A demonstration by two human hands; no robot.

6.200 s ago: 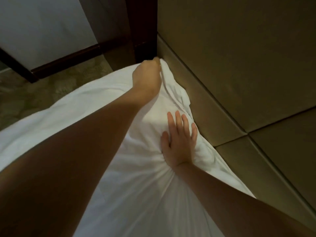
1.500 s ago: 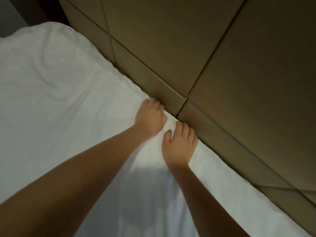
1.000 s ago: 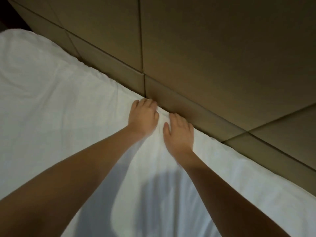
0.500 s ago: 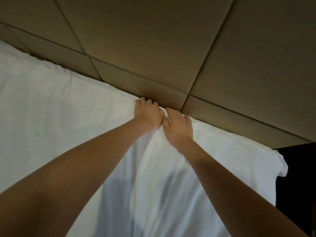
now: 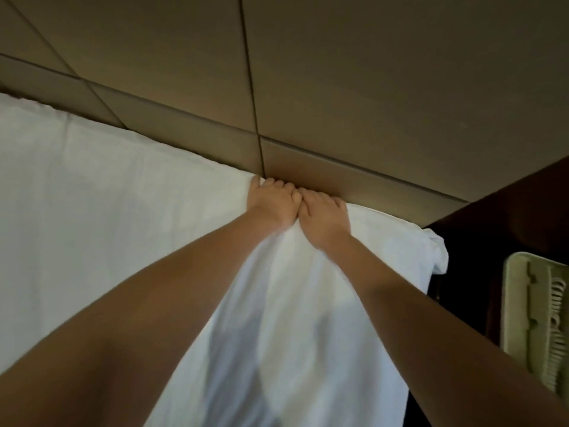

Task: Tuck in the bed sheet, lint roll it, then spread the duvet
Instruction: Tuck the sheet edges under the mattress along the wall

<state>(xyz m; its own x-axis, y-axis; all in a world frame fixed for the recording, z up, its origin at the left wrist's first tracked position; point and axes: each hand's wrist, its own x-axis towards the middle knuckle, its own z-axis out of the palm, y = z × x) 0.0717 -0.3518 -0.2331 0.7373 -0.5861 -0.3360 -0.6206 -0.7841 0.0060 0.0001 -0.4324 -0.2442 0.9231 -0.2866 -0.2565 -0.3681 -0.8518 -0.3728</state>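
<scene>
Head view: a white sheet point(image 5: 107, 211) covers the bed from the left edge of the frame to its right-hand corner, and its far edge runs along the foot of a tan padded headboard point(image 5: 354, 87).

The left hand point(image 5: 271, 204) and the right hand point(image 5: 323, 218) sit side by side at that far edge, knuckles touching, just right of a vertical seam in the headboard panels. Both are closed on the sheet: the fingers curl over its edge and down into the gap against the headboard, so the fingertips are hidden.

To the left of the hands the cloth lies fairly flat, with only faint creases. Below the hands it is gathered into long soft folds that fan out toward the camera between the two forearms, and grey shadows lie in them. Right of the hands the edge follows the headboard to the bed's corner, where the cloth bunches into a loose, rumpled fold that hangs over the side.

Beside that corner stands a dark nightstand point(image 5: 508, 226). On it lies a pale green tray point(image 5: 517, 303) holding what may be a comb point(image 5: 557, 328); the blur makes it hard to tell.
</scene>
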